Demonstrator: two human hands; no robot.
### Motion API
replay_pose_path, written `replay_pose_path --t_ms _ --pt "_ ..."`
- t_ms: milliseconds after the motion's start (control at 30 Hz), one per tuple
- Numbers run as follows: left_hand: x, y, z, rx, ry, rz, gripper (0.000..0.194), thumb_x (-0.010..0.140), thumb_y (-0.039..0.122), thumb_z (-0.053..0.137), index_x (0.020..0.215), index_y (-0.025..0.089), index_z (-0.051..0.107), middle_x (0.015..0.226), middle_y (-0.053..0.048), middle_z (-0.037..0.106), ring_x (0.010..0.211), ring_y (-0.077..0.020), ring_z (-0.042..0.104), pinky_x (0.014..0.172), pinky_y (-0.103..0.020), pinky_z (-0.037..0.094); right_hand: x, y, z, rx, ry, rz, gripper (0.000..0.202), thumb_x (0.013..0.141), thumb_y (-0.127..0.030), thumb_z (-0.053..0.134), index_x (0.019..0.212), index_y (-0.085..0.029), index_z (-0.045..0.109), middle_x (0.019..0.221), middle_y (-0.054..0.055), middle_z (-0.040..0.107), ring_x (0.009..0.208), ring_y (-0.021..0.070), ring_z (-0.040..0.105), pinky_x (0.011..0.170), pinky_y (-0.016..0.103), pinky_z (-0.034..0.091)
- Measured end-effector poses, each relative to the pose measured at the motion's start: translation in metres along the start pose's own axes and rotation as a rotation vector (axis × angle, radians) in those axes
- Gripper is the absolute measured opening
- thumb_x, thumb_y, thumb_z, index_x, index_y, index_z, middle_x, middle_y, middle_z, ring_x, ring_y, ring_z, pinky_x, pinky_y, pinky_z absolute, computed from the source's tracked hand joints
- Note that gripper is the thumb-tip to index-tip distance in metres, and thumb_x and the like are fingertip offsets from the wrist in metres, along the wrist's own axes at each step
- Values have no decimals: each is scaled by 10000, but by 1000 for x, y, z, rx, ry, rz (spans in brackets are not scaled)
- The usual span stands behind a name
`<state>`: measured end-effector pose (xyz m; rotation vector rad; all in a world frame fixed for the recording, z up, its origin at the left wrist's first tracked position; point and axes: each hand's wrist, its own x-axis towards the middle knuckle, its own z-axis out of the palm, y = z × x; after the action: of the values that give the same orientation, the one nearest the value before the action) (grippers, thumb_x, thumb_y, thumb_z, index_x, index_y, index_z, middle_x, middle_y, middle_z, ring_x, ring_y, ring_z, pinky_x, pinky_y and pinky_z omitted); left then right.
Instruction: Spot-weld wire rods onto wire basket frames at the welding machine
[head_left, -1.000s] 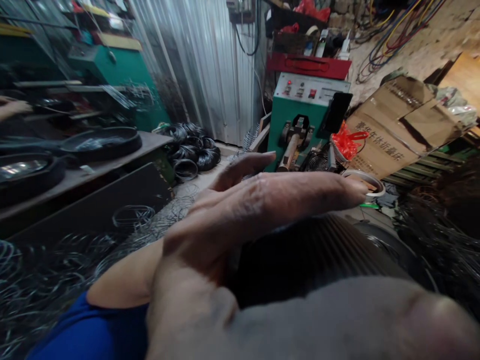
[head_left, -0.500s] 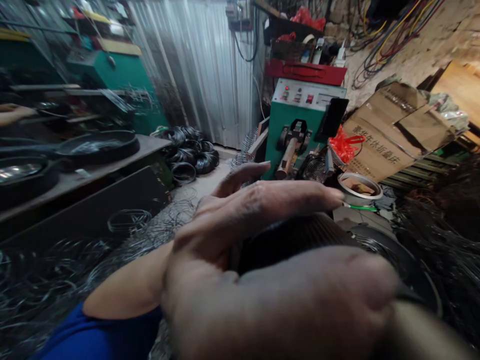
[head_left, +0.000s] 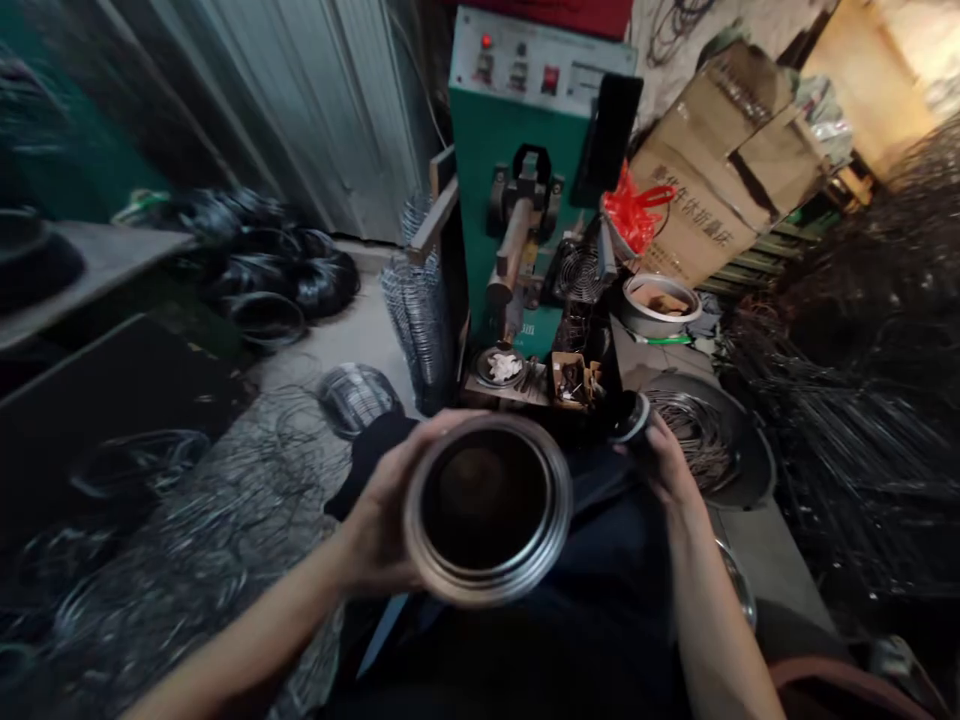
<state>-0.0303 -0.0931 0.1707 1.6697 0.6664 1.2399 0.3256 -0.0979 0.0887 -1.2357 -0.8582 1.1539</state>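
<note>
My left hand (head_left: 384, 515) is wrapped round the side of a wide-mouthed cup (head_left: 491, 587) with a ringed metal rim. The cup is held over my lap, its mouth tilted up at me; inside it is dark, and its contents cannot be made out. To the right, my right hand (head_left: 667, 458) is closed on a small dark lid (head_left: 634, 422) with a pale rim. The lid is apart from the cup. Dark trousers (head_left: 600, 570) lie beneath both hands.
Ahead stands a green machine (head_left: 487, 140) with a jutting shaft (head_left: 514, 245). A round pan (head_left: 761, 465) of thin rods sits at right, below a pale bowl (head_left: 637, 318). Loose wire (head_left: 217, 530) covers the floor at left. Tangled dark wire (head_left: 847, 400) is heaped far right.
The cup and the hand on it, close before the camera earlier, have come down and away over my lap. The view has tipped downward. The lid in my right hand now shows clearly.
</note>
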Motion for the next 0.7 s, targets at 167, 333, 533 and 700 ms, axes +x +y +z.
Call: replay_pose_path --t_ms 167,333,533,700 --pt "-26 -71 29 144 -136 -59 831 650 306 864 1374 219 466 1342 -147 612 1222 -329 618 1056 -472 507 -31 -67 49 -698 -561 -313 824 688 -402 838 1429 -278 500 1301 68 585 1153 265 574 1031 387 453" --pt "-43 -109 44 150 -212 -222 778 687 315 830 1362 214 457 1346 -120 600 1233 -295 605 1049 -425 508 -41 -89 96 -1214 -841 -409 858 670 -440 851 1419 -214 500 1190 100 556 1072 287 570 971 440 497" --pt "-52 -135 41 170 -250 -287 848 658 312 843 1393 214 432 1378 -125 581 1270 -322 575 1094 -484 467 -27 -75 107 -1370 -986 -492 786 777 -465 783 1444 -212 452 1244 122 547 1141 313 558 1067 512 435" --pt "-44 -137 40 176 -292 -252 825 673 354 838 1386 216 448 1395 -125 568 1277 -326 564 1092 -488 461 -25 -81 109 -1386 -1055 -532 782 796 -357 798 1469 -230 420 1299 130 540 1128 295 553 983 455 486"
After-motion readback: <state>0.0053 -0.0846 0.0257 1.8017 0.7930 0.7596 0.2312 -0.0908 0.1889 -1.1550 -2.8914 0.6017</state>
